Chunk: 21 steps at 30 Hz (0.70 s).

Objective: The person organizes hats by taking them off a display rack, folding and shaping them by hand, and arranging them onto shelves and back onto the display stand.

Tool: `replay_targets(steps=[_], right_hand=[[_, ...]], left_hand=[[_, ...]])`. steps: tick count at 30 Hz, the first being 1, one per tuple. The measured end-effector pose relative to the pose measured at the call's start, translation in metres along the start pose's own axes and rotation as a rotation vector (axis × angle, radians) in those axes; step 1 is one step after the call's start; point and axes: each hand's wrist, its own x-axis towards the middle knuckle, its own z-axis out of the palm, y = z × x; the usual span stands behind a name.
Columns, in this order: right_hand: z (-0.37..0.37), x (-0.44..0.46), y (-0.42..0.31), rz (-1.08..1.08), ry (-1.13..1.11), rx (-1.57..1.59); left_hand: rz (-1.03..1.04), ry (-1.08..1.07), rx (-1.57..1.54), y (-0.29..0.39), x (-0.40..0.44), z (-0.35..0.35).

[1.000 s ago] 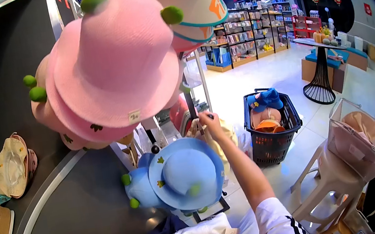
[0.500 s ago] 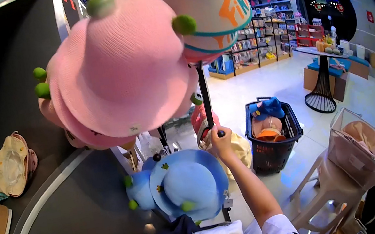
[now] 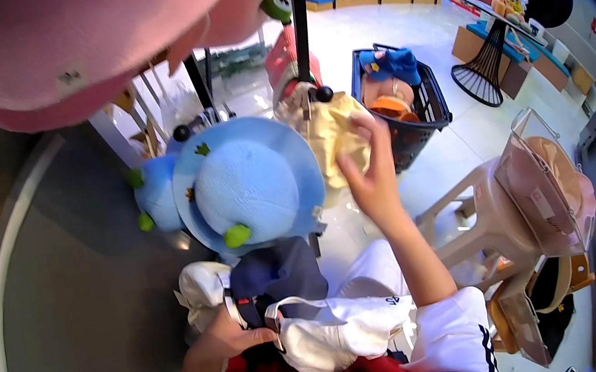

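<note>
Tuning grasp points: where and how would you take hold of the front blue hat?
Front blue hat: I'd pinch its brim on the view's right, coming from that side. The brim flares well out from the domed crown, offering an edge to pinch; its left side overlaps another blue hat, so the right looks easier.

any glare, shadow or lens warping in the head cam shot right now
In the head view, glare streaks the pale floor; in the head view, black rounds off the corners and the black table stand leans; in the head view, the left edge sinks into darkness.
</note>
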Motion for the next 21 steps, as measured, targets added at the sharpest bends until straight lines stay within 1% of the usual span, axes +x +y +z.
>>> replay_targets(steps=[1, 2, 3, 5, 6, 9, 10, 11, 12, 13, 14, 15, 17, 18, 19, 21], right_hand=[[-0.012, -0.026, -0.013, 0.044, -0.188, 0.088], [-0.020, -0.045, -0.023, 0.155, -0.537, 0.310], [-0.025, -0.061, -0.030, 0.271, -0.876, 0.542], [-0.032, -0.083, -0.037, 0.180, -1.098, 0.529], [-0.033, -0.093, -0.036, 0.150, -1.029, 0.434], [-0.049, -0.100, -0.031, 0.505, -1.041, 0.581], [-0.055, -0.097, -0.033, 0.673, -1.027, 0.616], [-0.056, -0.101, -0.029, 0.752, -0.895, 0.671], [-0.062, -0.096, -0.029, 0.807, -0.830, 0.716], [-0.068, -0.087, -0.027, 0.858, -0.764, 0.760], [-0.074, -0.081, -0.020, 0.841, -0.811, 0.725], [-0.075, -0.069, -0.021, 0.856, -0.879, 0.753], [-0.080, -0.041, -0.035, 0.883, -1.009, 0.808], [-0.077, -0.033, -0.042, 0.895, -0.957, 0.893], [-0.078, -0.019, -0.049, 0.850, -0.951, 0.896], [-0.073, 0.017, -0.058, 0.759, -0.945, 0.898]], left_hand=[[0.025, -0.041, 0.046, -0.009, 0.004, -0.002], [-0.013, -0.051, 0.012, -0.008, 0.010, 0.003], [0.004, -0.114, 0.093, -0.021, 0.015, 0.000], [0.019, -0.061, 0.061, -0.015, 0.032, 0.016], [0.004, -0.051, 0.030, -0.027, 0.036, 0.017], [-0.006, 0.016, -0.001, -0.046, 0.043, 0.021], [-0.070, 0.070, -0.102, -0.044, 0.044, 0.025], [-0.131, 0.124, -0.201, -0.042, 0.045, 0.027], [-0.112, 0.154, -0.147, -0.040, 0.047, 0.026], [-0.131, 0.240, -0.153, -0.038, 0.046, 0.024], [-0.133, 0.263, -0.193, -0.042, 0.043, 0.018], [-0.133, 0.286, -0.233, -0.047, 0.040, 0.012], [-0.145, 0.303, -0.166, -0.041, 0.030, 0.011], [-0.176, 0.317, -0.169, -0.038, 0.023, 0.013], [-0.206, 0.332, -0.173, -0.033, 0.015, 0.016], [-0.233, 0.178, -0.062, -0.012, -0.001, 0.012]])
